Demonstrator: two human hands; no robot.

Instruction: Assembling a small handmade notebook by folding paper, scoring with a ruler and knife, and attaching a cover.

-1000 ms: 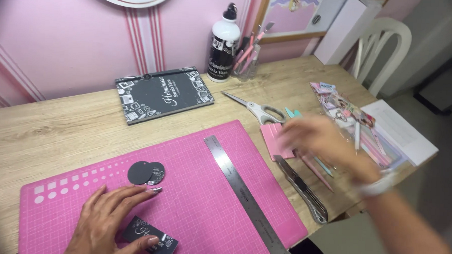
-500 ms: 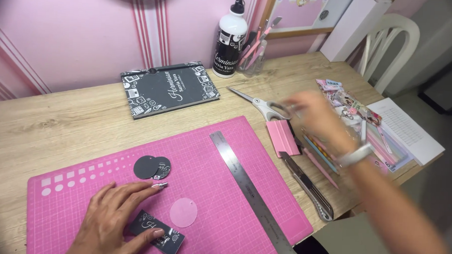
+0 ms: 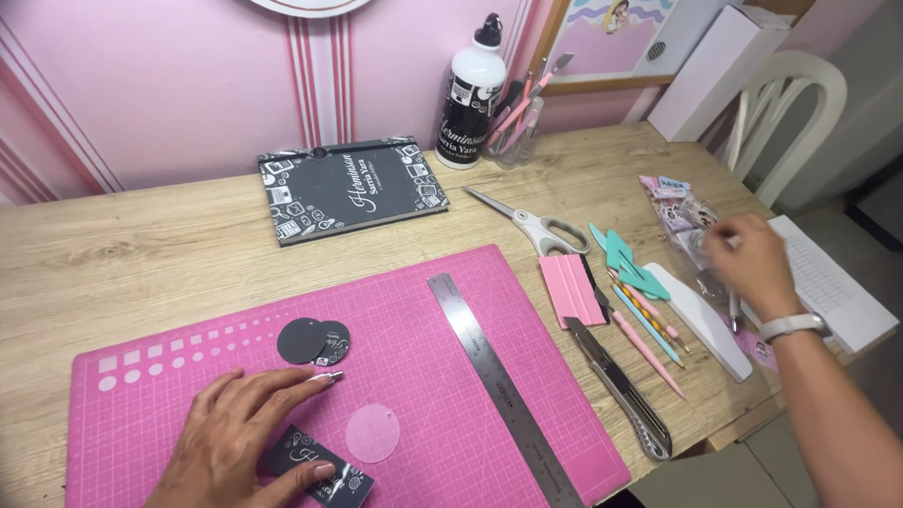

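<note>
My left hand (image 3: 235, 439) lies flat on the pink cutting mat (image 3: 409, 313), its fingers spread, with its thumb and fingers resting on a small dark printed card (image 3: 326, 473). Beside the fingertips are a pale pink translucent disc (image 3: 372, 433) and two overlapping dark round tags (image 3: 312, 340). My right hand (image 3: 746, 262) reaches out over the right end of the table, fingers curled at a clear plastic bag of small printed pieces (image 3: 685, 220). Whether it grips anything I cannot tell.
A steel ruler (image 3: 507, 396) lies diagonally on the mat. To its right are a pink scraper (image 3: 570, 290), a utility knife (image 3: 622, 388), scissors (image 3: 533, 224), teal shapes (image 3: 626, 262), pens and a white block (image 3: 699, 321). A dark notebook (image 3: 349, 187), glue bottle (image 3: 471, 96) and white chair (image 3: 792, 106) stand farther back.
My right hand has swung from the scraper and scissors area rightward to the plastic bag. The pink disc is now uncovered on the mat. My left hand stays on the card.
</note>
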